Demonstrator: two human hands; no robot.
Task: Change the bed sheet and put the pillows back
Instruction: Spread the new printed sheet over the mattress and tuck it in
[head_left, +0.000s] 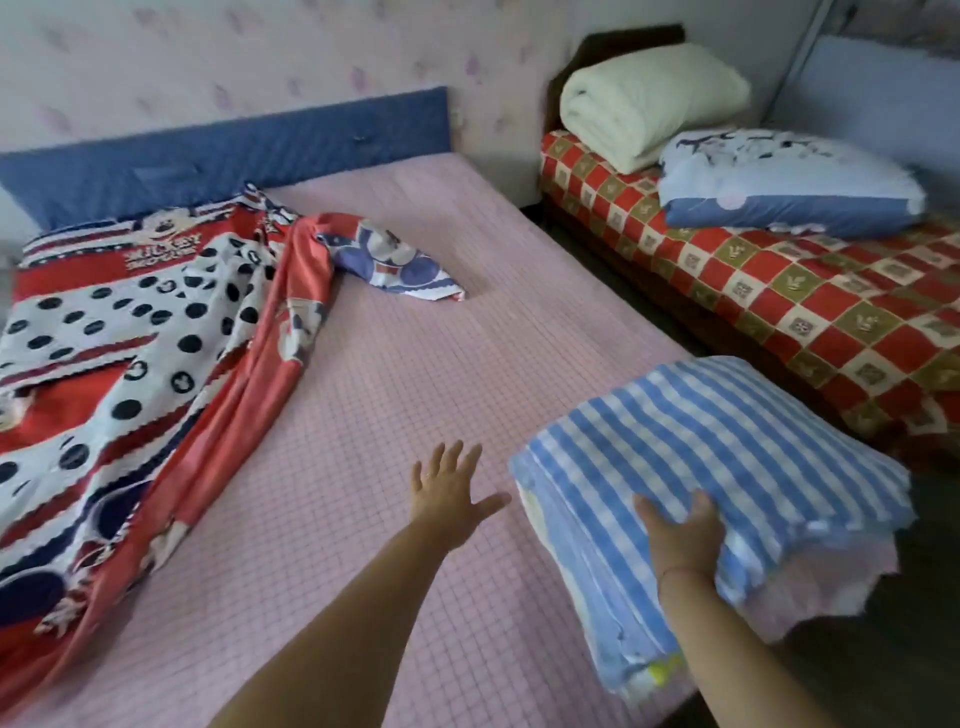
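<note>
A folded blue-and-white striped sheet (696, 467) lies on the right edge of the bed, partly overhanging it. My right hand (680, 540) grips its near edge. My left hand (447, 488) hovers open, fingers spread, over the bare pink checked mattress pad (415, 374), just left of the folded sheet. A red, white and blue cartoon-print sheet (145, 332) is bunched up on the left half of the bed, one corner trailing toward the middle. A blue-and-white pillow (779, 182) rests on the second bed to the right.
A blue padded headboard (223, 145) runs along the wall behind the bed. The second bed has a red-and-gold checked cover (779, 291) and a rolled cream quilt (649, 104). A narrow dark floor gap (623, 280) separates the two beds.
</note>
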